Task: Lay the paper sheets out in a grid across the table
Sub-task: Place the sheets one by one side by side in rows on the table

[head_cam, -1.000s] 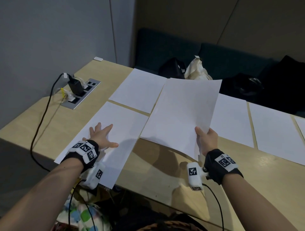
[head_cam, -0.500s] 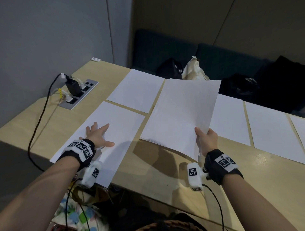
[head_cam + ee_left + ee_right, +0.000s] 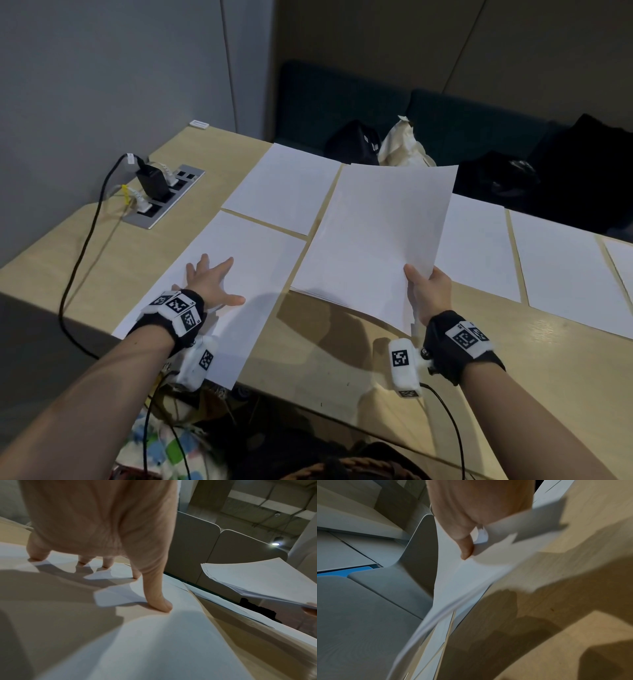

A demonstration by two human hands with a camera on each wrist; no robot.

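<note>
**Meanwhile: one sheet pinned, stack aloft**

Meanwhile the left hand [image 3: 210, 282] lies flat, fingers [image 3: 158, 601] spread, pressing the near-left sheet [image 3: 246, 274] onto the tabletop [image 3: 342, 359]; that sheet's near end overhangs the edge. The right hand [image 3: 428, 291] pinches the near corner of a stack [image 3: 376, 240] held above the tabletop, thumb on top. Beyond lie a far-left sheet [image 3: 284, 185] and more sheets [image 3: 561, 260] in a row to the right, narrow gaps between them.
</note>
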